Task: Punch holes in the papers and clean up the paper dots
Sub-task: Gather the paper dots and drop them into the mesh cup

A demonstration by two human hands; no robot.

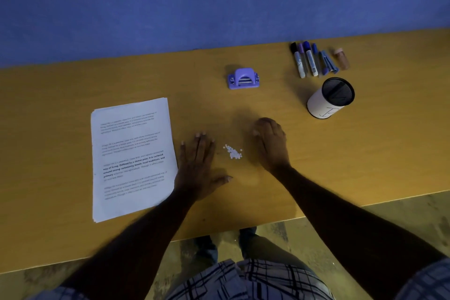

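**Paper dots between two hands**

A heap of white paper dots (233,152) lies on the brown wooden table (365,153). Left of it the left hand (198,165) rests flat, grip apart. Right of it the right hand (270,143) shows a loosely curved, empty grip. The printed white papers (132,158) lie further left.

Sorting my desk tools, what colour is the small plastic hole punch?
Purple, the small plastic hole punch; clearest in the head view.

Both bare forearms reach forward, a little apart. The left grip (198,165) lies flat and palm-down on the tabletop (341,153), fingers straight, thumb stuck out to the right. The right grip (271,143) is cupped, knuckles up, fingers loosely bent down.
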